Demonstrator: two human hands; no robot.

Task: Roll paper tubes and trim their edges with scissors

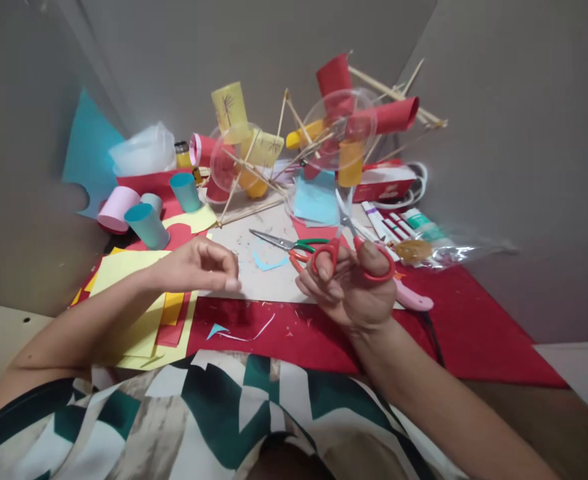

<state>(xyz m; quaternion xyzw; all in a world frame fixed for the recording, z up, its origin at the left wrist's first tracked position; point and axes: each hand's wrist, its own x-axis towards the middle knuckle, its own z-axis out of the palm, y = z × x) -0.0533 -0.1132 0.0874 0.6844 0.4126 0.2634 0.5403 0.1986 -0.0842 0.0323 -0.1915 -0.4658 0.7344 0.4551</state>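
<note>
My right hand (349,287) is closed through the red handles of a pair of scissors (347,230), blades pointing up and away. My left hand (201,267) hovers over the white sheet (254,267) with fingertips pinched together; what they hold, if anything, is too small to see. A second pair of scissors (287,243) with green and orange handles lies on the white sheet between my hands, beside a small blue paper scrap (269,263).
Yellow paper sheets (134,293) lie at left on red paper (324,333). Rolled paper cups (147,223) stand at the back left. Two stick-and-cup models (344,127) with clear discs stand behind. Glue tubes (404,227) lie at right. Grey walls enclose the corner.
</note>
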